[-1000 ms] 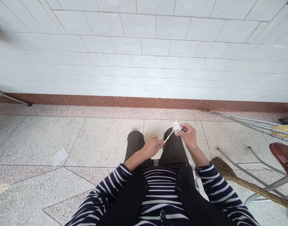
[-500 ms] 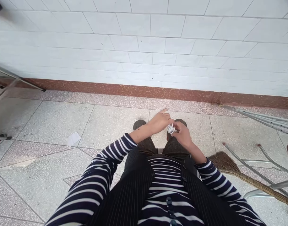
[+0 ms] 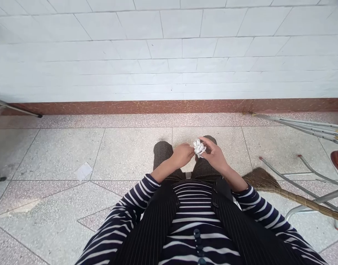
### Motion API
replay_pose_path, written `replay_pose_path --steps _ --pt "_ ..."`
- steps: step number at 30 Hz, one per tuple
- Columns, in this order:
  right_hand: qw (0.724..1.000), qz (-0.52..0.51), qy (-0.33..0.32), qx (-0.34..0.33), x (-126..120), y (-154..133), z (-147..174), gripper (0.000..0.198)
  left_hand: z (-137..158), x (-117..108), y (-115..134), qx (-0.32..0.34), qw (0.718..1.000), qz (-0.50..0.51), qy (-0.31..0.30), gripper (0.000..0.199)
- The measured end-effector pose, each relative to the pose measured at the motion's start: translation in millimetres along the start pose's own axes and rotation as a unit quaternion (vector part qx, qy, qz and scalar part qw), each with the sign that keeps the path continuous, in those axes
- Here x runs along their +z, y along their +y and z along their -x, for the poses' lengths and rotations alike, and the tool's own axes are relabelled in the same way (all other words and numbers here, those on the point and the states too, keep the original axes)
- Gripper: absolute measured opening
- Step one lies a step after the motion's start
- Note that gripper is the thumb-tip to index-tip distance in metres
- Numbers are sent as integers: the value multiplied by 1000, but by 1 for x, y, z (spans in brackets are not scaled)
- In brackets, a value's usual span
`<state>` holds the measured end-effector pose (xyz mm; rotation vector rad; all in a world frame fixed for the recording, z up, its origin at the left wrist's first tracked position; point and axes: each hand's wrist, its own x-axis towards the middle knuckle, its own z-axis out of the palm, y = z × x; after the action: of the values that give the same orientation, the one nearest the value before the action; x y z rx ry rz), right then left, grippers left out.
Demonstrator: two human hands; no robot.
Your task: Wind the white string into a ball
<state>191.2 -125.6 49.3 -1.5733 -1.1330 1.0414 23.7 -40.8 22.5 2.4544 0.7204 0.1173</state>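
A small white knotted bundle (image 3: 199,147) with thin dark lines shows above my knees; whether it is cord or twisted paper I cannot tell. My right hand (image 3: 213,154) curls round its right side, thumb below and index finger above. At its left edge, my left hand (image 3: 182,154) is closed, with the fingertips pinched against the bundle. The tips of the left fingers are partly hidden.
A straw broom (image 3: 261,179) lies on the floor at my right, by a metal-legged stool (image 3: 304,176). Crutch-like metal poles (image 3: 304,127) lean near the wall (image 3: 169,48). A white paper scrap (image 3: 83,171) lies on the floor at left.
My left hand has dropped from above the bundle to its left side and its fingers have closed. The bundle now shows more fully in my right hand. The view has shifted slightly.
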Motion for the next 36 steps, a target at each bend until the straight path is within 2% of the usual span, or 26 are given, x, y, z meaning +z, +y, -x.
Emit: replay_pose_path --steps 2,5,9,11,13,18,21,23,27,30,33,36 --pt "1000 13 2 -7 0 -1 -1 43 3 -4 2 20 999 -27 7 25" --pt "1000 -2 9 13 0 -4 -4 31 10 -10 1 7 999 -18 29 27" --pt "997 27 63 33 -6 -1 -16 29 26 -11 1 -21 999 -33 -9 23" --pt "990 90 99 33 -7 5 -27 28 32 -11 5 6 997 -74 -21 24" --pt "982 149 109 32 -5 12 -37 24 30 -16 12 50 992 -112 -8 25" --pt "981 187 52 -7 13 18 -35 17 0 -51 24 155 973 -167 34 27" --pt "983 180 18 -25 19 14 -16 17 -19 -71 16 168 970 -173 42 28" --pt "990 137 -4 -13 19 8 0 22 -28 -74 6 158 978 -134 37 26" --pt "996 -53 -46 57 10 -12 23 30 -34 -52 -13 118 992 26 19 21" --pt "991 -125 -6 46 -7 -34 20 31 -29 -22 -21 41 992 114 17 20" --pt "991 -97 94 -9 -30 -47 -7 35 -16 -4 -25 -36 986 158 -24 25" --pt "982 23 173 -75 -44 -41 -50 33 -5 -9 -21 -13 988 145 -58 24"
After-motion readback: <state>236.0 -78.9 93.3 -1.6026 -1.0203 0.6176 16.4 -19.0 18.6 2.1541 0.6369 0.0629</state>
